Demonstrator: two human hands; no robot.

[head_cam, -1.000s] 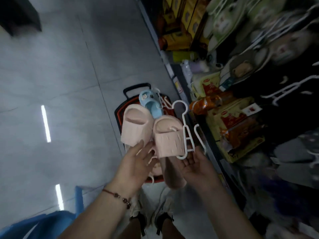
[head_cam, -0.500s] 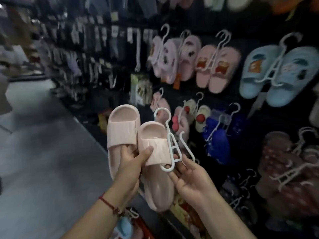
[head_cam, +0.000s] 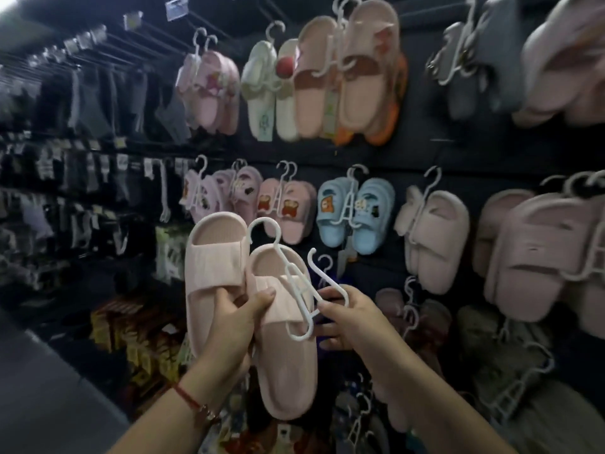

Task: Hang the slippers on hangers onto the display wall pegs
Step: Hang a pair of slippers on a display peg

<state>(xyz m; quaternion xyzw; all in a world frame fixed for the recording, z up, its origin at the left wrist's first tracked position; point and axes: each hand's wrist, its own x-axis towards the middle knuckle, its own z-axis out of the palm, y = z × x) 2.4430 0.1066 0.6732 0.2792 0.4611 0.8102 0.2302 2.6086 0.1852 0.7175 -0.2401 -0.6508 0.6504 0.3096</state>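
Observation:
Two pale pink slide slippers, the left slipper and the right slipper, are held up side by side in front of the dark display wall. My left hand grips both by their straps, thumb on the right one. A white plastic hanger lies across the right slipper, its hook pointing up. My right hand pinches the hanger's right arm between thumb and fingers.
The wall carries many slipper pairs on white hangers: blue children's slippers, pink ones with bears, larger pink pairs above and beige pairs to the right. Socks hang on racks at left. Packaged goods sit low.
My view swung from the floor and basket up to the display wall. Both hands rose with the slippers and hanger, and my right hand went from an open palm to pinching the hanger.

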